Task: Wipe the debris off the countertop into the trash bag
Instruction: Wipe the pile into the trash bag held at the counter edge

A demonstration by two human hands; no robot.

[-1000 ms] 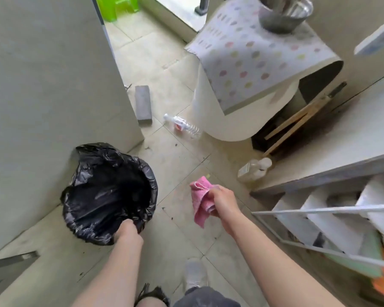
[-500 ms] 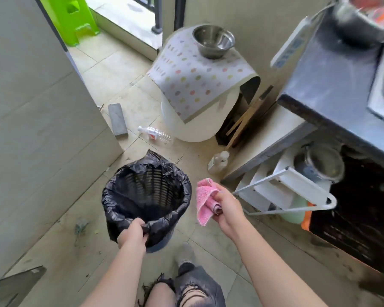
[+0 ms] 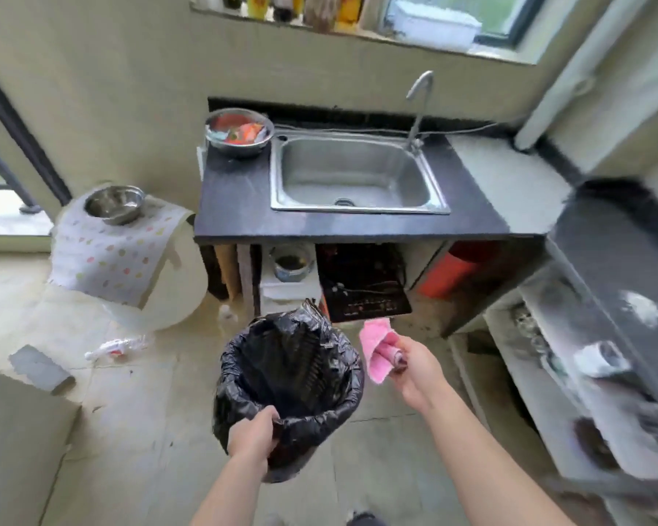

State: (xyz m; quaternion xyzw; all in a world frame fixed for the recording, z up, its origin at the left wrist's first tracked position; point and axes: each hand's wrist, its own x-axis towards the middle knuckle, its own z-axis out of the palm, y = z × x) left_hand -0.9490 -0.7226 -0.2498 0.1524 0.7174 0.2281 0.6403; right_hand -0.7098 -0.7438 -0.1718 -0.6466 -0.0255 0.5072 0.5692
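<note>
A bin lined with a black trash bag (image 3: 289, 373) hangs in front of me, and my left hand (image 3: 252, 434) grips its near rim. My right hand (image 3: 415, 368) holds a folded pink cloth (image 3: 375, 345) just right of the bin's rim. Ahead is the dark countertop (image 3: 236, 210) with a steel sink (image 3: 358, 176) set in it. A second dark counter (image 3: 623, 267) runs along the right, blurred, with pale specks and a crumpled white scrap (image 3: 601, 358) on it.
A steel bowl of red scraps (image 3: 239, 132) sits at the counter's back left. A white drum under a dotted cloth (image 3: 118, 256) carries another steel bowl (image 3: 114, 203). A plastic bottle (image 3: 116, 347) and grey block (image 3: 40, 370) lie on the floor. Clutter fills the space under the counter.
The view has swung right and up from the floor to face the sink counter. The bin has come along in my left hand, and the pink cloth stays in my right.
</note>
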